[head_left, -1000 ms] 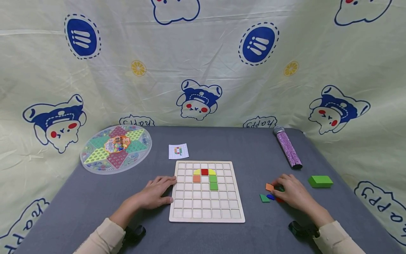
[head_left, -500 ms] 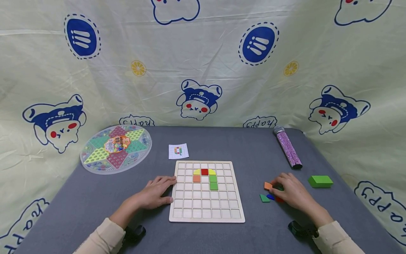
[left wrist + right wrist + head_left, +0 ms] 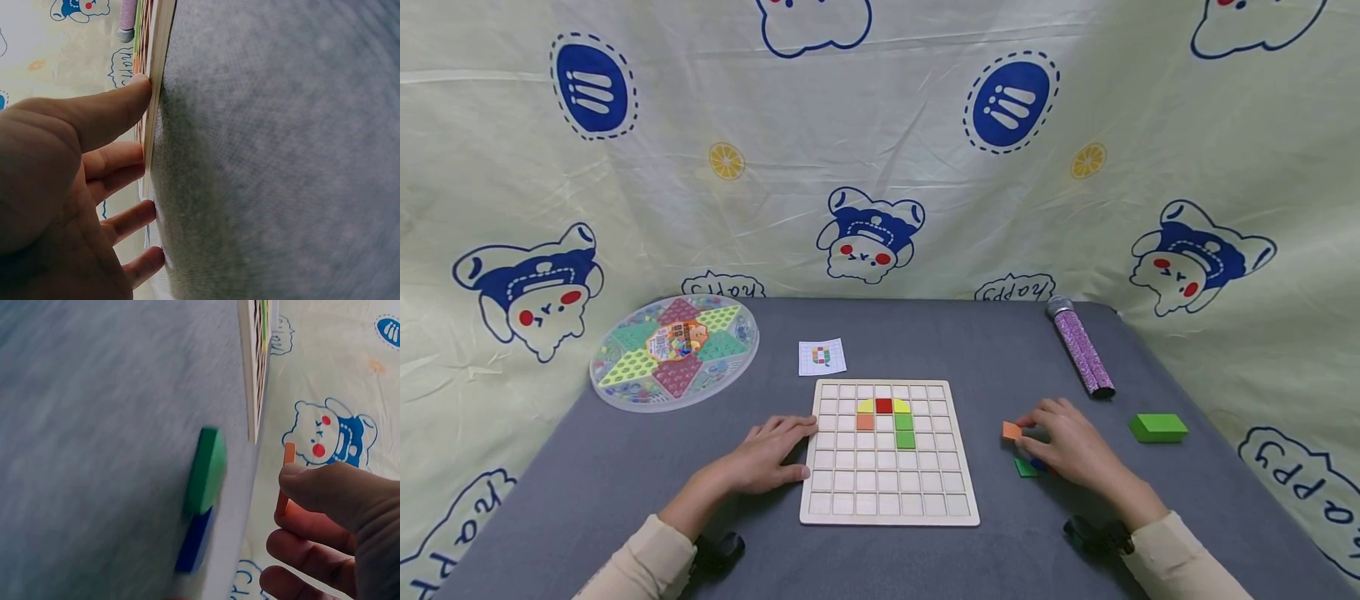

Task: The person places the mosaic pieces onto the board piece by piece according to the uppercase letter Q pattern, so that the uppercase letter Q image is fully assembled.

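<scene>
A square wooden grid board (image 3: 835, 518) lies flat on the grey table. Several coloured tiles sit in its upper middle: a red one (image 3: 883, 406) between two yellow ones, an orange one at left and two green ones at right. My left hand (image 3: 766, 457) rests with thumb and fingertips against the board's left edge, the fingers loosely extended. To the right of the board, my right hand (image 3: 1071, 443) pinches an orange square tile (image 3: 285, 487) between thumb and index finger, raised over the table. Below it lie a dark green piece (image 3: 206, 472) and a blue piece (image 3: 195, 540), partly hidden in the head view.
A small patterned card (image 3: 822, 358) lies behind the board. At the left back is a round Chinese checkers board (image 3: 625, 333). A purple glitter microphone (image 3: 1082, 350) and a green block (image 3: 1158, 428) stand at the right. A printed curtain hangs behind the table.
My right hand has lifted the orange tile off the loose pieces and moved left toward the board with it. The left hand and the board stay where they were.
</scene>
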`<state>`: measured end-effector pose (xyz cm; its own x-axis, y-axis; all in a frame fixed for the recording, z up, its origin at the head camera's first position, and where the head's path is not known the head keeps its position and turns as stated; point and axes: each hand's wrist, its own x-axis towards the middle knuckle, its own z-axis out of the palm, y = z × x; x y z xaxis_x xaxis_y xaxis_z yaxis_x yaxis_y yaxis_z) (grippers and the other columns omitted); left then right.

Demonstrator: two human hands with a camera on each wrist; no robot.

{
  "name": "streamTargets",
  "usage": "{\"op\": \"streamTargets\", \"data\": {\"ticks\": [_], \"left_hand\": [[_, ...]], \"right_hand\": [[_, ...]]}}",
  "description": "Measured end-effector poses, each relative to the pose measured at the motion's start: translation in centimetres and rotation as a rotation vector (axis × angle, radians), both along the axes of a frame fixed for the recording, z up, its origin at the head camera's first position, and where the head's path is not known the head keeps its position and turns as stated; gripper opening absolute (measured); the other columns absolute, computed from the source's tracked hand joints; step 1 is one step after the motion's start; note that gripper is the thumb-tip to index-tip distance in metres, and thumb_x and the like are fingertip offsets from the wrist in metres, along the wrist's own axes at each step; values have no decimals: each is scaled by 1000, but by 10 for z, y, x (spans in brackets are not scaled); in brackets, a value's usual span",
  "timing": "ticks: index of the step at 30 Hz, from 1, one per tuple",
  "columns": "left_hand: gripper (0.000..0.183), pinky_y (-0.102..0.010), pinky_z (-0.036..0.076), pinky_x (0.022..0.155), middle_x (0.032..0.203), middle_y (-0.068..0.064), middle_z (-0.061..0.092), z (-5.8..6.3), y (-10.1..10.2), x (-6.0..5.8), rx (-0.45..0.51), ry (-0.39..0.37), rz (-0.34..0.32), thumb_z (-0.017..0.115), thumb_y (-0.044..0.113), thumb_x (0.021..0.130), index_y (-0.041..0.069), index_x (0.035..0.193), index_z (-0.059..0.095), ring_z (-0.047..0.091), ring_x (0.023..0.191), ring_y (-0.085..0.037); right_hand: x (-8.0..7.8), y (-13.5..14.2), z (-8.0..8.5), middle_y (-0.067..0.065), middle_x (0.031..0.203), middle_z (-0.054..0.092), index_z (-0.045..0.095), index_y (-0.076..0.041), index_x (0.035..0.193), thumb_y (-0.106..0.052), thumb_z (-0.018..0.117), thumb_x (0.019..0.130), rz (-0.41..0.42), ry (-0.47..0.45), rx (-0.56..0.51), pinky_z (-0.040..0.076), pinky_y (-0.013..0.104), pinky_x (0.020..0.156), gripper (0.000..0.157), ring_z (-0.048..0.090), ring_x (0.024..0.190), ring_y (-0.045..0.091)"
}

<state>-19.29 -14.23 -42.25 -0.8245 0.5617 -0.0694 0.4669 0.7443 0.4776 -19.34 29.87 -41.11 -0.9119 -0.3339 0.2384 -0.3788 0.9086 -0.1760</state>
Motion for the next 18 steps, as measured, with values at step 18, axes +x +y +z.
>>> {"op": "streamTargets", "data": {"ticks": [18], "left_hand": [[60, -57, 26, 99, 147, -10, 38, 0, -1, 0, -6, -2, -9, 62, 29, 90, 6, 141, 41, 32, 134, -34]], "right_hand": [[-8, -54, 7, -2, 89, 61, 72, -14, 97, -24, 73, 81, 123, 50, -35, 43, 36, 75, 19, 49, 87, 14]]}}
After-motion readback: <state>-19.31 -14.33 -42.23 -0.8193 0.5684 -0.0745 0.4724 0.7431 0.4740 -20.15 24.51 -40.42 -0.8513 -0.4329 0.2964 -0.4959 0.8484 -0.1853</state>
